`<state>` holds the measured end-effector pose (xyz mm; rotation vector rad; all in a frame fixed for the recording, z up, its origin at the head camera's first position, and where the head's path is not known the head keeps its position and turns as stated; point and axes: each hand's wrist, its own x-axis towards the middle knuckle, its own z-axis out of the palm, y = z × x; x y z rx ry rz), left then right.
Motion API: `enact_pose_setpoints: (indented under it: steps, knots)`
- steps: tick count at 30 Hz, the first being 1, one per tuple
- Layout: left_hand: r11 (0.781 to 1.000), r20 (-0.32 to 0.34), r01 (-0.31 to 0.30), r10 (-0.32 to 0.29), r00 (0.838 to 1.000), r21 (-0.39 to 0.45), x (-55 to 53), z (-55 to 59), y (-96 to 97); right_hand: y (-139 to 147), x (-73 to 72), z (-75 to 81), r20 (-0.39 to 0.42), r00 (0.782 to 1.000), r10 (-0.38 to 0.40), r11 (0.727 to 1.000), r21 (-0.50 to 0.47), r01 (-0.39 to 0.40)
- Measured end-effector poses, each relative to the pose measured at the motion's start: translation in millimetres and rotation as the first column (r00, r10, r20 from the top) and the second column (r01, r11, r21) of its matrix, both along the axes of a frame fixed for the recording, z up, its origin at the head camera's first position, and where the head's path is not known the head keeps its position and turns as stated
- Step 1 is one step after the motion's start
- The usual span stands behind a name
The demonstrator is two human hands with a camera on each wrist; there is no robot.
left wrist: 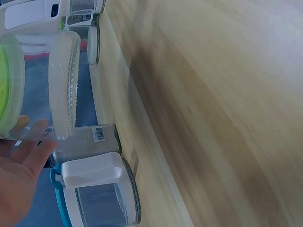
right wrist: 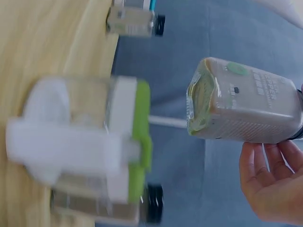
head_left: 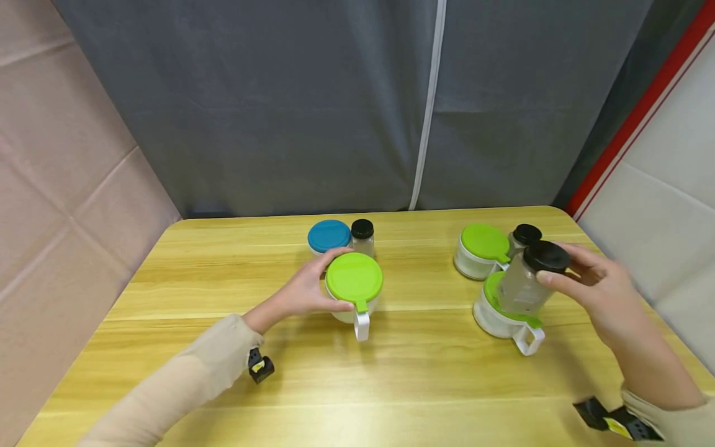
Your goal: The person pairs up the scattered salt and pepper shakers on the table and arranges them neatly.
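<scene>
My left hand [head_left: 307,287] grips a clear jar with a green flip lid [head_left: 354,276] and a white handle. In the left wrist view its base hangs off the table. My right hand [head_left: 600,282] holds a squarish seasoning bottle with a black cap [head_left: 519,288], tilted, by its upper part. The right wrist view shows the bottle's base raised beside a second green-lidded jar [head_left: 497,320], which stands on the table. Behind the left hand's jar are a blue-lidded jar [head_left: 329,236] and a small black-capped bottle [head_left: 363,239], partly hidden.
Another green-lidded jar [head_left: 483,248] stands at the back right, with a black-capped bottle [head_left: 525,234] next to it. The wooden table [head_left: 357,385] ends at a grey curtain [head_left: 279,124]. Pale panels rise along both sides.
</scene>
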<state>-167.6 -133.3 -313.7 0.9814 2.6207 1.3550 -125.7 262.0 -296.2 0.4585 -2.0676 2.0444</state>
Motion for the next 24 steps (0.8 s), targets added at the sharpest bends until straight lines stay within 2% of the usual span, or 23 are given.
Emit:
enact_pose_setpoints:
  steps: [3, 6, 11, 13, 20, 24]
  knots:
    - [1.000, -0.018, 0.006, -0.006, 1.000, -0.006, -2.3, -2.3, 2.5, -14.5, 0.7, -2.7, 0.014, 0.999, 0.030, 0.999, 0.020, -0.030]
    - [0.999, -0.041, 0.040, -0.039, 0.998, 0.017, -6.2, -7.3, 4.6, -26.9, 1.4, -6.1, 0.027, 0.999, 0.041, 0.997, 0.065, -0.043]
    - [0.997, -0.035, 0.074, -0.073, 0.997, 0.035, -20.2, -29.5, 6.5, -41.2, 0.5, -12.4, 0.028, 0.999, 0.017, 0.978, 0.209, -0.023]
    - [0.997, -0.028, 0.070, -0.070, 0.997, 0.031, -24.9, -37.5, 7.3, -45.2, -0.1, -15.1, 0.038, 0.999, 0.007, 0.966, 0.257, -0.016]
    - [0.997, -0.044, 0.080, -0.078, 0.996, 0.023, -28.8, -45.8, 13.1, -60.7, -4.3, -26.1, 0.099, 0.995, 0.004, 0.949, 0.313, -0.035]
    - [0.997, -0.035, 0.082, -0.082, 0.996, 0.011, -31.7, -49.0, 17.5, -68.7, -7.0, -30.7, 0.178, 0.984, -0.022, 0.948, 0.316, -0.036]
